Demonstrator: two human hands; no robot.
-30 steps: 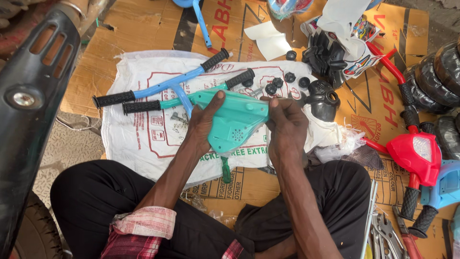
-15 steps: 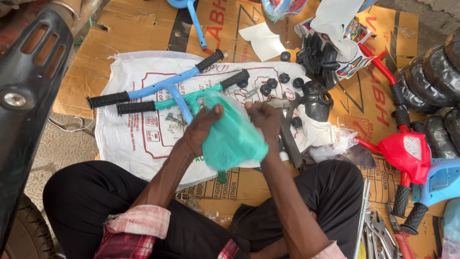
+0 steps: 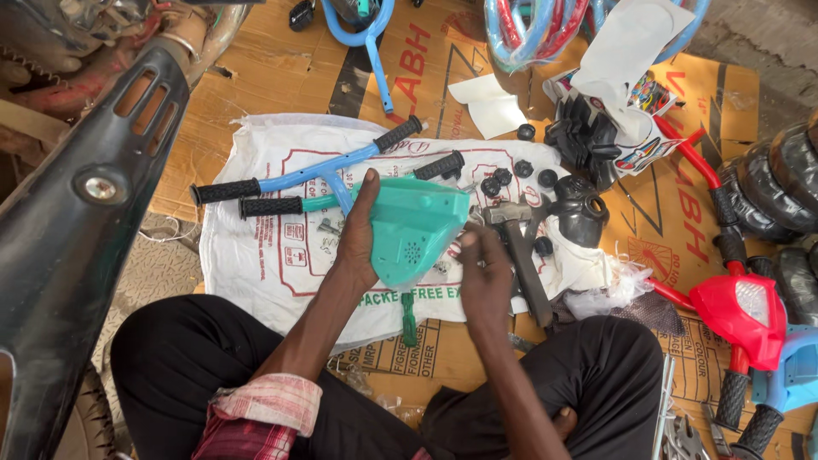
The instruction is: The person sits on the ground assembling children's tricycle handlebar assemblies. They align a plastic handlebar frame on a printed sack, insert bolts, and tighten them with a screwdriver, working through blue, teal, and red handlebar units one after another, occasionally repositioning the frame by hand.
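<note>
Right now I see the white woven sack (image 3: 256, 255) spread over flattened cardboard (image 3: 256, 94), and most of its middle is taken up. Free room is thin: a bare strip of sack runs along the near left edge, and a patch of cardboard lies open past the sack's far left corner. Along the left side a black perforated metal guard (image 3: 77, 255) crowds in (it fills that whole edge of my view). On the right, red handlebars with a red front shell (image 3: 740, 311) and a stack of black tyres (image 3: 788, 187) close off that side.

My left hand (image 3: 356, 234) is wrapped on the left edge of the teal plastic shell (image 3: 413, 230), fingers up along its side, tilting it above the sack's centre. Behind it lie a blue handlebar with black grips (image 3: 298, 175) and a teal handlebar (image 3: 273, 205), both flat on the sack.

My right hand (image 3: 484, 277) sits just beside the shell's right corner, fingers pinched together; whether something small is between them I cannot tell. A hammer (image 3: 520, 255) lies just past that hand, with black round caps (image 3: 503, 179) scattered toward the sack's far edge.
</note>
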